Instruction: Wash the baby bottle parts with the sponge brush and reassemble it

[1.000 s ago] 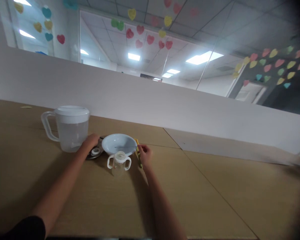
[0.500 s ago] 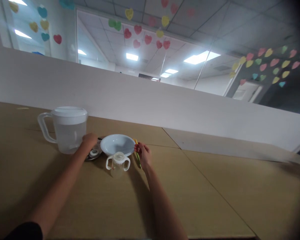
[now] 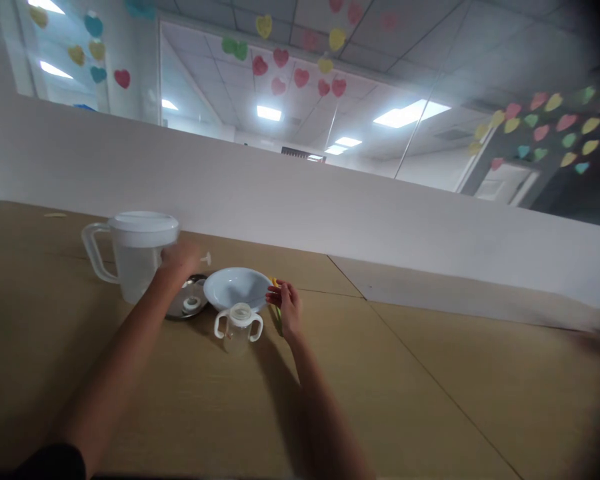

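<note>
My left hand is raised above a round metal tray, closed around a small translucent white piece with a flared end. Its exact kind is too small to tell. On the tray lies a white bottle ring among clear parts. A white bowl stands right of the tray. In front of the bowl is a clear, open-topped baby bottle with two white handles. My right hand is at the bowl's right rim, its fingers apart and empty. Behind it a slim yellow-green thing is partly hidden.
A large clear pitcher with a white lid stands behind my left forearm. A small pale flat piece lies far left on the wooden table. The white wall with windows above closes off the back.
My left hand has lifted from the tray, bringing up the small white piece. My right hand stays by the bowl, its fingers a little more spread. The view has shifted slightly.
</note>
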Demonstrator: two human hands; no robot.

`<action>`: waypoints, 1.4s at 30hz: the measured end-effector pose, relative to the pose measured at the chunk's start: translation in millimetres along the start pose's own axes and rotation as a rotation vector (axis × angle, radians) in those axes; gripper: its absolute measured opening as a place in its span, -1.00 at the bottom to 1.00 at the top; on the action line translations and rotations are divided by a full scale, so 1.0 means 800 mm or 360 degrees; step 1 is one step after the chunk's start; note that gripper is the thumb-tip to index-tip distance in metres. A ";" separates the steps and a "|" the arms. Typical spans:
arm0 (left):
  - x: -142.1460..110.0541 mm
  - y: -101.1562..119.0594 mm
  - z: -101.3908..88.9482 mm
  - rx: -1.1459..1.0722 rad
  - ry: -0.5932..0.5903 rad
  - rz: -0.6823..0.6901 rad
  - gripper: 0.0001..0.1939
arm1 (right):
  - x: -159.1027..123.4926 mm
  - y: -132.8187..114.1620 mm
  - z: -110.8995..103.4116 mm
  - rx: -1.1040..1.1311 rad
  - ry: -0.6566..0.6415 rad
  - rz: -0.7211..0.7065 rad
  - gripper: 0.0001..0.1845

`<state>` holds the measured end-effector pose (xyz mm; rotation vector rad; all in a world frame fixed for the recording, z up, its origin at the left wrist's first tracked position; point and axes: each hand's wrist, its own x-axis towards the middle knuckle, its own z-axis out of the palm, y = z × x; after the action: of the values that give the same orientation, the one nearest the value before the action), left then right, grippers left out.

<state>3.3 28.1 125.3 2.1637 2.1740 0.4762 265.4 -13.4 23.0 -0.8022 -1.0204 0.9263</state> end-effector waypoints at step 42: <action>-0.013 0.076 0.043 -0.0752 0.0026 0.1049 -0.70 | -0.075 -0.044 0.041 -0.1343 -0.0539 -0.2436 -0.77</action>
<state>71.1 23.4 105.1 2.5075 1.1229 0.9142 229.5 -77.8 44.5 -0.2797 -1.8842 -0.7698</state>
